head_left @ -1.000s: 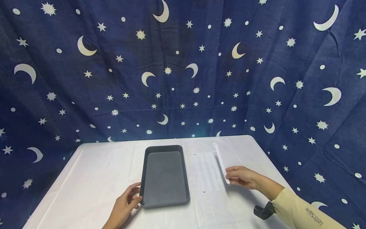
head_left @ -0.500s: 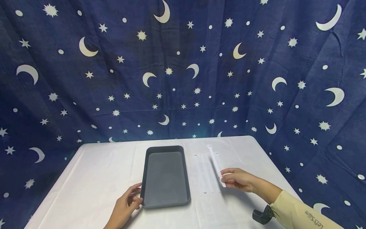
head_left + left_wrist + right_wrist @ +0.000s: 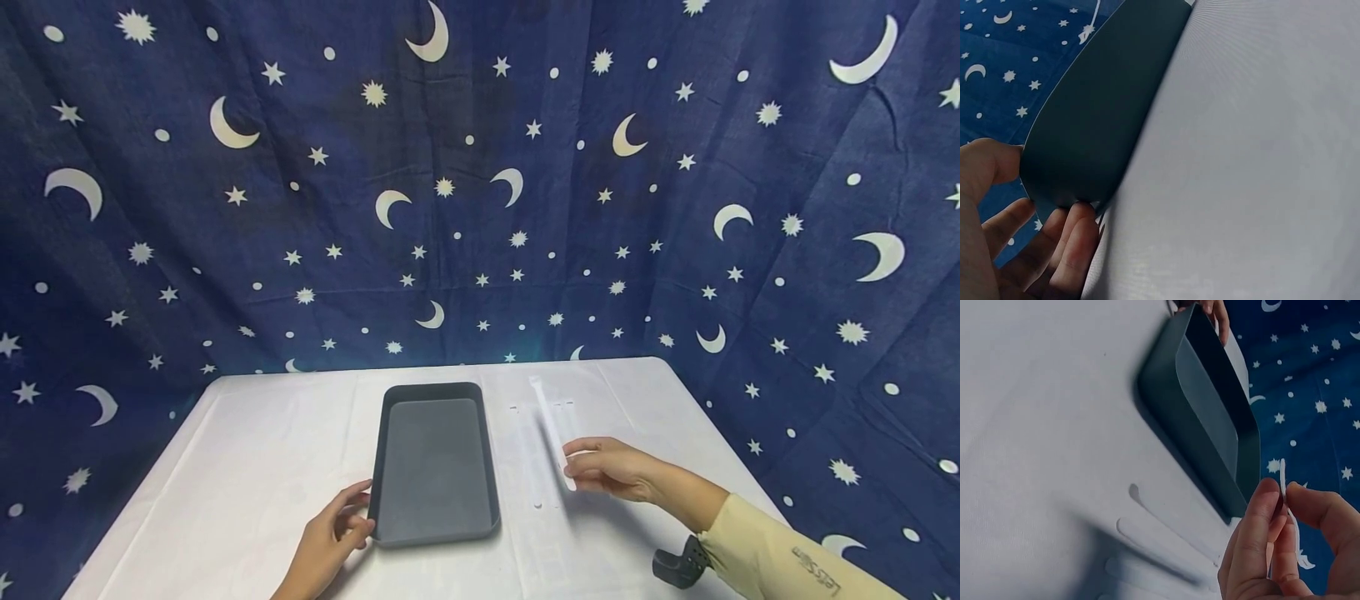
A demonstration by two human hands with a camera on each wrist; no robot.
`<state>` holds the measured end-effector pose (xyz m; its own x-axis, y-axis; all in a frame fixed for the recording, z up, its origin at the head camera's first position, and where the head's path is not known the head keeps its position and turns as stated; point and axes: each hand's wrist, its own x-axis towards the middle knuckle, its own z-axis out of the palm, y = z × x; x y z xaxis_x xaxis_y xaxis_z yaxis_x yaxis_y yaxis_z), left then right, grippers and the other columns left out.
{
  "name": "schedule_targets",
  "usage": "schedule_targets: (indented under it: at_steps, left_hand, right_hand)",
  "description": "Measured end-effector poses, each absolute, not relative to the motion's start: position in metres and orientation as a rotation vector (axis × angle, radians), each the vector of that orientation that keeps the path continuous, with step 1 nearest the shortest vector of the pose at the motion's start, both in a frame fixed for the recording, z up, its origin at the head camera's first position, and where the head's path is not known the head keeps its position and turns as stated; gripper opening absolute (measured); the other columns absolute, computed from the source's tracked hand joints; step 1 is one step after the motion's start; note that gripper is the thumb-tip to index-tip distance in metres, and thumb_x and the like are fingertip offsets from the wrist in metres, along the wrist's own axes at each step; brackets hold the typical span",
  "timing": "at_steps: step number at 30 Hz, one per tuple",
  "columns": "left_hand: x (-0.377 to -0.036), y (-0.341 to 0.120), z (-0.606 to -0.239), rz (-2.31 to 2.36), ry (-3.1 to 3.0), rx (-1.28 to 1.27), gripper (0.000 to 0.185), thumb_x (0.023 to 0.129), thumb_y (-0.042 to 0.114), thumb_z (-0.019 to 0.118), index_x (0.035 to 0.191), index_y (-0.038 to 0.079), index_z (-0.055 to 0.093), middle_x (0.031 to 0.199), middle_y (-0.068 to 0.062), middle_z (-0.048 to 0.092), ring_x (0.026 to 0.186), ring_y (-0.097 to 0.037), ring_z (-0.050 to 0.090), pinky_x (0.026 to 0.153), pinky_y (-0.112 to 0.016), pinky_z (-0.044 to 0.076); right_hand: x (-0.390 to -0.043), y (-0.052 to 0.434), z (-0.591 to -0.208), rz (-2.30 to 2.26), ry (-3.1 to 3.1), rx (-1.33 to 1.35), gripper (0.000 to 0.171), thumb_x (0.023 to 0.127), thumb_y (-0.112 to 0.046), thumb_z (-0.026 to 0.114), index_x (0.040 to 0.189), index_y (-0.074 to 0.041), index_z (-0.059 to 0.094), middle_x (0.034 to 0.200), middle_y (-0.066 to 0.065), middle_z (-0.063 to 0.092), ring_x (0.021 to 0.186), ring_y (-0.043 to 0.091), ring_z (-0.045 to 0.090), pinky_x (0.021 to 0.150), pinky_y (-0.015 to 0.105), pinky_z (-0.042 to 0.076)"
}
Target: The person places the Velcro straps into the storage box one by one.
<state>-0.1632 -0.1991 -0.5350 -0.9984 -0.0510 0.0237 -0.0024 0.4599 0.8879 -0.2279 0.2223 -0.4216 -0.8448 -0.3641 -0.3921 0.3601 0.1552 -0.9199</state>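
- While the right hand (image 3: 611, 468) pinches the near end of a thin white strip (image 3: 551, 432) between thumb and fingertips (image 3: 1264, 506), the strip is lifted clear of the table (image 3: 247, 467), its far end slanting away toward the back edge.
- Seen from the right wrist, the strip stands edge-on in the pinch, held firmly, with the dark tray (image 3: 1210, 431) just beyond it.
- Left hand (image 3: 330, 533): its fingers (image 3: 1066, 240) curl round the near left corner of the tray (image 3: 435, 462), steadying it against the tabletop.
- Judged from how things lie, the step in hand is carrying a picked-up strip leftward to the tray; the next move would call for bringing it over the rim, lining it up with the tray's long side, and letting go low.
- Relative to the grip, the tray lies near, to the left, its floor bare.
- More white strips (image 3: 536, 467) lie flat in a row on the table, just left of the held one, between hand and tray; they are hard to make out against the white cloth.
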Motion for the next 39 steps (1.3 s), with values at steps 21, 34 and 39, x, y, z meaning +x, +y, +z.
schedule_targets:
  at_steps: [21, 34, 39]
  left_hand:
    - [-0.164, -0.199, -0.535, -1.601, -2.669, 0.080, 0.058, 0.087, 0.031, 0.075, 0.138, 0.018, 0.053, 0.120, -0.008, 0.066, 0.068, -0.006, 0.065, 0.063, -0.022, 0.052]
    - [-0.162, -0.199, -0.535, -1.589, -2.662, 0.054, 0.059, 0.088, 0.035, 0.074, 0.139, 0.016, 0.052, 0.121, -0.009, 0.066, 0.070, -0.004, 0.064, 0.063, -0.021, 0.053]
    - [-0.162, -0.198, -0.535, -1.586, -2.656, 0.052, 0.058, 0.087, 0.033, 0.074, 0.138, 0.016, 0.052, 0.119, -0.007, 0.066, 0.070, -0.004, 0.064, 0.064, -0.021, 0.053]
  right_hand:
    - [-0.226, 0.174, -0.415, -1.721, 1.835, -0.014, 0.043, 0.083, 0.002, 0.067, 0.123, 0.008, 0.051, 0.083, 0.002, 0.062, 0.074, 0.010, 0.066, 0.071, 0.024, 0.057]
    - [-0.225, 0.148, -0.425, -1.747, 1.772, -0.035, 0.038, 0.082, 0.005, 0.065, 0.118, 0.006, 0.054, 0.079, 0.002, 0.064, 0.070, 0.009, 0.067, 0.067, 0.022, 0.057]
    - [-0.223, 0.138, -0.433, -1.764, 1.752, -0.065, 0.034, 0.081, 0.006, 0.063, 0.114, 0.004, 0.056, 0.081, 0.002, 0.065, 0.072, 0.010, 0.067, 0.069, 0.024, 0.058]
